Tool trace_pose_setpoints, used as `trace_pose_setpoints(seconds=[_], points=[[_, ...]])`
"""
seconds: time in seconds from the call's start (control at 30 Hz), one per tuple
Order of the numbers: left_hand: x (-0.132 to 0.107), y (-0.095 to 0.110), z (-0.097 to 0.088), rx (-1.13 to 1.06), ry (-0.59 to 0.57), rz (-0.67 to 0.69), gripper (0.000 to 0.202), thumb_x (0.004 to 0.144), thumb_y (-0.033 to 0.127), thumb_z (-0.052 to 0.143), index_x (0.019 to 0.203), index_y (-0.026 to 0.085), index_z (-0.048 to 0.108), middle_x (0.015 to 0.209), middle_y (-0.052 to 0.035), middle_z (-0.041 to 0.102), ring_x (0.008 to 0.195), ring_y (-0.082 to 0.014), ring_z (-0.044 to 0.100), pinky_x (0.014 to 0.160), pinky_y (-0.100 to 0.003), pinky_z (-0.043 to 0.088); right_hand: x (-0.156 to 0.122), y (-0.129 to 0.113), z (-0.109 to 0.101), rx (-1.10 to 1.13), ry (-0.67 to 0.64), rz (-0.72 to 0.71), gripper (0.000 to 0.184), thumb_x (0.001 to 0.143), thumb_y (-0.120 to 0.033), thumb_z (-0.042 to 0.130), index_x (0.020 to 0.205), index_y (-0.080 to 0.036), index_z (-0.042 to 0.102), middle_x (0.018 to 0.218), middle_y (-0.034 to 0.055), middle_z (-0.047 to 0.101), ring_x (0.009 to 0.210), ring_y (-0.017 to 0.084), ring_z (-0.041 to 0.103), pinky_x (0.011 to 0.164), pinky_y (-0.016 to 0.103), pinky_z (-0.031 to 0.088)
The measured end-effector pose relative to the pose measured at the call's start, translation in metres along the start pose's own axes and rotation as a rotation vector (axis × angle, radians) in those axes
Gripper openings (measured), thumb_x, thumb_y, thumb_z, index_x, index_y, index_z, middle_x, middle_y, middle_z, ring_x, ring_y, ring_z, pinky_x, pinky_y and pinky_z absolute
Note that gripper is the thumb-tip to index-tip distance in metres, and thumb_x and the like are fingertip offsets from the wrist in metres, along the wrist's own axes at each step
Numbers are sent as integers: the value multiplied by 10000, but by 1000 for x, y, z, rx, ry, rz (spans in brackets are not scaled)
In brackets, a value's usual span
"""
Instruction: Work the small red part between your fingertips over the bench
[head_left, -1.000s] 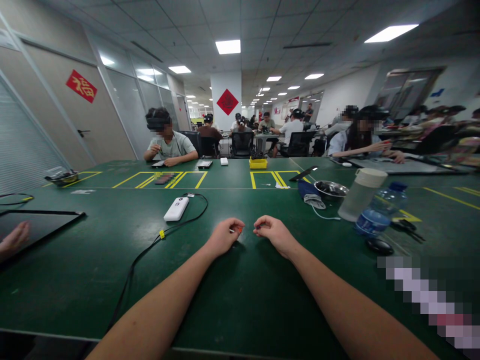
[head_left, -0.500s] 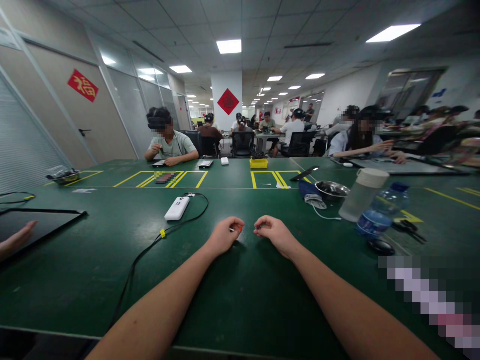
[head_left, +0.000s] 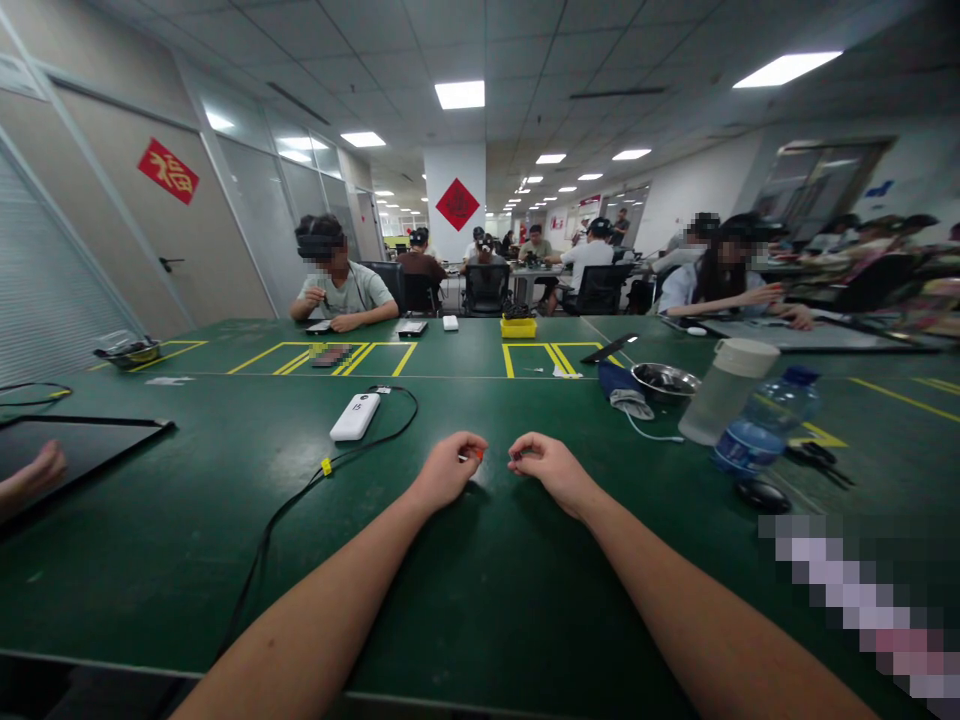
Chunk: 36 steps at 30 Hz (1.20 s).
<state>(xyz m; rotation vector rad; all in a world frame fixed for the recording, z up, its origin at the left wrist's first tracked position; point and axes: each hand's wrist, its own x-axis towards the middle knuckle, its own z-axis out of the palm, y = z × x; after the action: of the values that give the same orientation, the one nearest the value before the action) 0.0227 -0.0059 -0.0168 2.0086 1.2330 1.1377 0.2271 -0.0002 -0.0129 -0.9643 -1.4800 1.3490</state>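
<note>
My left hand point(head_left: 448, 472) is closed in a pinch above the green table point(head_left: 480, 610). Between its thumb and fingers shows a small orange-red piece point(head_left: 478, 454) with a bit of white beside it; its kind is too small to tell. A short gap to the right, my right hand point(head_left: 551, 468) is also closed, thumb against curled fingers. Whatever sits at its fingertips is hidden or too tiny to name. The two hands face each other without touching.
A white power bank point(head_left: 355, 417) with a black cable point(head_left: 276, 525) lies to the left. Rightward stand a metal bowl point(head_left: 664, 382), a frosted bottle point(head_left: 724, 395), a water bottle point(head_left: 765, 425) and a black mouse point(head_left: 763, 495). Another person's hand point(head_left: 37, 478) is over a black tray point(head_left: 97, 440).
My two hands hold nearly the same pose and place. At the far left, the other person's hand has drawn back slightly and its fingers have curled.
</note>
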Motion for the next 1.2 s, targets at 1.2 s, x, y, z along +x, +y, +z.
trace_pose_setpoints(seconds=[1.2], points=[[-1,1,1,-20,9,-5,221,777,151,532,975,153,631,840,-45,661,760,-145,605,725,-267,476,-1,-4,-1,-19,1,4,220,637,-227,682,832,-179,591,795,17,637,718,158,623,690,291,479]])
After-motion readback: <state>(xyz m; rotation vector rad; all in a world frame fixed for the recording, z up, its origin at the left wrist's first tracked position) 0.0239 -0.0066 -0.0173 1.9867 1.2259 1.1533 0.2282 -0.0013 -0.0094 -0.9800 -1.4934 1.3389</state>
